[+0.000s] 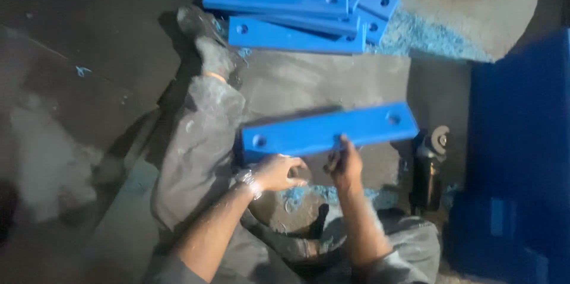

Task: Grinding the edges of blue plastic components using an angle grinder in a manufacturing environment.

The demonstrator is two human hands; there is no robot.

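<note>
A long flat blue bar (329, 131) with a round hole near each end hangs level in front of me, above my lap. My right hand (344, 162) grips its lower edge near the middle, thumb up against the face. My left hand (278, 172) is just under the bar's left part with curled fingers, apparently touching its lower edge; a metal watch band sits on that wrist. My grey trouser leg (202, 141) stretches out to the left of the bar.
A pile of several similar blue bars (297, 5) lies on the dark floor ahead. An angle grinder (428, 168) lies at my right. Blue shavings (415, 37) are scattered by the pile. A large blue block (522, 141) stands at the right edge.
</note>
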